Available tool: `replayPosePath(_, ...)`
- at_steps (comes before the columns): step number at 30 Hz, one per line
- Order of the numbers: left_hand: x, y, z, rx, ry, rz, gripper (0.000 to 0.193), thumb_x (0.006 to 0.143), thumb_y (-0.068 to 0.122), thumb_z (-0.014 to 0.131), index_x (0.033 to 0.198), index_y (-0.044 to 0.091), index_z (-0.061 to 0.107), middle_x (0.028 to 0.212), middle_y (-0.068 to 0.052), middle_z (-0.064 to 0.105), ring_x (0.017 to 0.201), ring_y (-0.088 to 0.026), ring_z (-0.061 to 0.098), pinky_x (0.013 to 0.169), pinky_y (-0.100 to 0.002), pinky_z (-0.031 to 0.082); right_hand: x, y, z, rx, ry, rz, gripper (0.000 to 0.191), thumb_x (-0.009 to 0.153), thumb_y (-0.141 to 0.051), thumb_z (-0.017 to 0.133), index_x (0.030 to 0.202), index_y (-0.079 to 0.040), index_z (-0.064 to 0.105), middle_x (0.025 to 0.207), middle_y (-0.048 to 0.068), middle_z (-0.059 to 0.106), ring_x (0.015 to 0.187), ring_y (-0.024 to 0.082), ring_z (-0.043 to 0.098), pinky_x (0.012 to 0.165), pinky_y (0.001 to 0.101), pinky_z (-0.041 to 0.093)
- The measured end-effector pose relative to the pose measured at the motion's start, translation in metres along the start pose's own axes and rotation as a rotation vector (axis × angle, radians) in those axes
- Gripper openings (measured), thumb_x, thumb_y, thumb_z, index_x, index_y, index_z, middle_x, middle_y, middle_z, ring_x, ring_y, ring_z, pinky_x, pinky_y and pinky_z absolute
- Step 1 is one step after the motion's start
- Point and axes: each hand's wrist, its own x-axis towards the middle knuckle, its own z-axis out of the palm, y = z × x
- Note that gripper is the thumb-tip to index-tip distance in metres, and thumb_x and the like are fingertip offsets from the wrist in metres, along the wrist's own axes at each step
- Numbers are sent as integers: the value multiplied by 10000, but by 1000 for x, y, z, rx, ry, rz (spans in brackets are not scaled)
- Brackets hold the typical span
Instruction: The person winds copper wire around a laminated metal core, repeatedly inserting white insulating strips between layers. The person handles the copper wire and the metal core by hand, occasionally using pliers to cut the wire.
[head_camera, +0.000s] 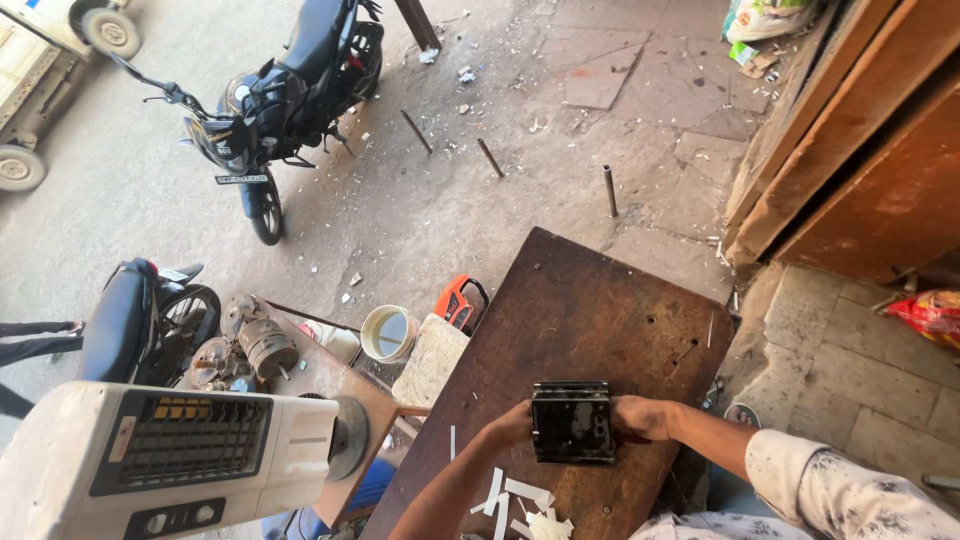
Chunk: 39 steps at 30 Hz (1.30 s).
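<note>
On the near part of the brown bench (590, 310), both hands hold a black box (572, 422). The left hand (516, 422) grips its left side. The right hand (640, 416) grips its right side. White scraps (525, 505) lie nearer. A white cooler (160, 460) stands left.

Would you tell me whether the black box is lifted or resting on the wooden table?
Cannot tell: both hands, left and right, grip the black box low over the wooden table.

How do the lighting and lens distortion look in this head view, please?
Head view: daylight brightens the pavement upper left, the dark wooden table sits dimmer; wide-angle bending curves the edges; the black box between both hands stays sharp, without glare.
</note>
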Motion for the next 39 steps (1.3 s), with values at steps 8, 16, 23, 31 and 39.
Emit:
replayPosePath(8, 8, 3, -1, -117, 19, 9, 191, 962, 94, 659, 1110, 23, 755, 957, 25, 733, 836, -68, 667, 731, -276, 569, 6, 3, 22, -423, 134, -168, 375, 992, -63, 586, 1365, -103, 592, 1283, 72, 676, 1112, 153, 629, 934, 341, 562)
replayPosePath(16, 18, -4, -1, -214, -10, 149, 145, 929, 2, 672, 1055, -21, 740, 954, -4, 722, 850, -106, 649, 735, -313, 562, 15, 0, -1, -523, -22, -261, 269, 857, -50, 651, 1124, -76, 631, 1091, 84, 666, 981, 204, 629, 858, 391, 560)
replayPosePath(23, 49, -61, -16, -496, 38, -250, 531, 1044, 398, 296, 1180, 81, 699, 1119, -77, 716, 987, -212, 671, 889, -395, 566, 1, 25, -55, -1283, 130, -295, 116, 671, -117, 672, 769, -55, 668, 762, 141, 649, 721, 327, 651, 655, 469, 555)
replayPosePath(31, 59, -88, -23, -97, -25, 161, 160, 868, 1, 759, 1027, -16, 742, 1002, 28, 736, 919, -66, 625, 827, -285, 554, -45, -8, -91, -1479, -131, -896, 136, 799, -25, 588, 916, 21, 639, 726, 109, 592, 684, 289, 661, 1040, 577, 437)
replayPosePath(39, 59, -81, -25, -155, -53, -55, 218, 893, 38, 729, 1107, -5, 722, 1014, 32, 726, 911, -55, 626, 808, -263, 561, -30, -16, -124, -1430, -340, -804, 486, 771, 48, 580, 1244, -34, 651, 866, 68, 626, 758, 253, 667, 1104, 597, 333)
